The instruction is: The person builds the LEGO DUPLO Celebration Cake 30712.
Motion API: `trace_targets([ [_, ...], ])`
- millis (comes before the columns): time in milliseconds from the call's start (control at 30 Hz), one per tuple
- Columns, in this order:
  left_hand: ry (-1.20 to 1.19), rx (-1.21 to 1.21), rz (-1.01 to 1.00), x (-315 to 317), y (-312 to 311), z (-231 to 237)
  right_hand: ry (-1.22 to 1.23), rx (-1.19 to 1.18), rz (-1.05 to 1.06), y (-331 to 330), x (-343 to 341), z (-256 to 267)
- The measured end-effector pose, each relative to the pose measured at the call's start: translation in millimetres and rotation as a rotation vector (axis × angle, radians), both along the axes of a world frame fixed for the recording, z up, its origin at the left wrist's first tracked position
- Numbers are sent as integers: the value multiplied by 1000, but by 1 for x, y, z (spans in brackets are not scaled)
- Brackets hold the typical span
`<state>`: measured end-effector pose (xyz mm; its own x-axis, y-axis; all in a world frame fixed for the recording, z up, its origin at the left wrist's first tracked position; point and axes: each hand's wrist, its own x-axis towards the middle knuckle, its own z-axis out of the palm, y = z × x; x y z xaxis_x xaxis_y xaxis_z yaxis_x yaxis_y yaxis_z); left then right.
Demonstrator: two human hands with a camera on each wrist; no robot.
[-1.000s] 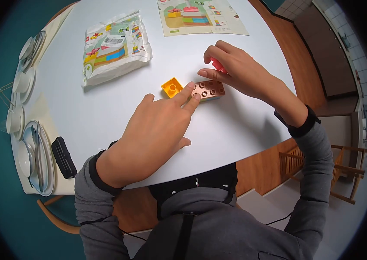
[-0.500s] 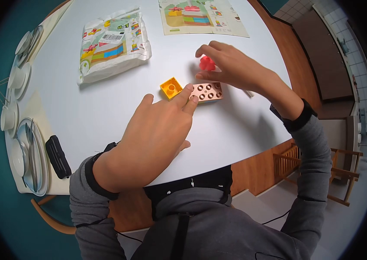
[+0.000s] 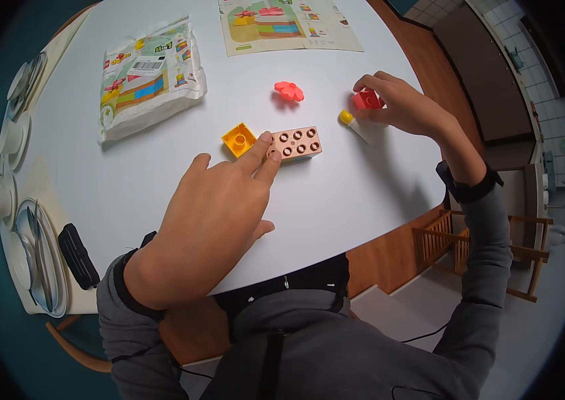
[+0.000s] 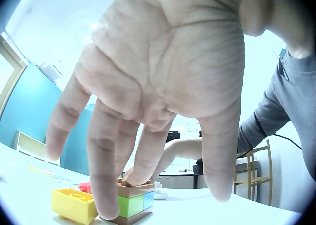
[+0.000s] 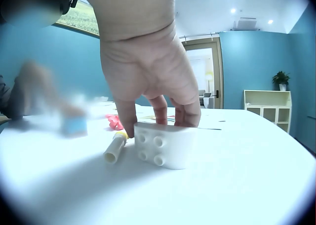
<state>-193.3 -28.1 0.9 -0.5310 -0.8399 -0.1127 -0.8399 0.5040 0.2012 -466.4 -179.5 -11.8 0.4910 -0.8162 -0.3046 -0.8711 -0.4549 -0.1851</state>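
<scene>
In the head view my left hand [image 3: 206, 217] rests two fingertips on the pink top of a stacked brick [image 3: 296, 145]. The left wrist view shows green and blue layers [image 4: 131, 205] in that stack, beside a yellow brick [image 4: 74, 206]. My right hand [image 3: 416, 110] has thumb and fingers around a red block [image 3: 368, 100] at the right. In the right wrist view a pale studded block [image 5: 170, 146] stands at those fingers; its colour differs there. Next to it lies a white tube with a yellow end [image 3: 347, 117]. A pink flower piece [image 3: 289, 91] lies alone.
A white printed bag [image 3: 149, 83] lies at the upper left, and an instruction sheet [image 3: 296, 27] at the table's far side. Dishes [image 3: 42, 260] and a black case [image 3: 77, 257] stand along the left edge.
My right hand has let go of the pink flower piece and moved right to the red block. The left fingertips remain on the stacked brick. The white tube has come into clearer view.
</scene>
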Motion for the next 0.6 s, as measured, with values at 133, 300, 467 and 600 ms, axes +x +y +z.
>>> trace_targets([
  [133, 21, -47, 0, 1, 0, -3, -13, -31, -4, 0, 13, -4],
  [300, 32, -35, -15, 2, 0, -1, -282, -165, 144, 14, 36, 5],
  [467, 16, 2, -9, 2, -1, 0, -612, -124, 301, 39, 61, 14],
  [600, 14, -59, -59, 5, -1, -6, -741, -33, 322, 54, 70, 7],
])
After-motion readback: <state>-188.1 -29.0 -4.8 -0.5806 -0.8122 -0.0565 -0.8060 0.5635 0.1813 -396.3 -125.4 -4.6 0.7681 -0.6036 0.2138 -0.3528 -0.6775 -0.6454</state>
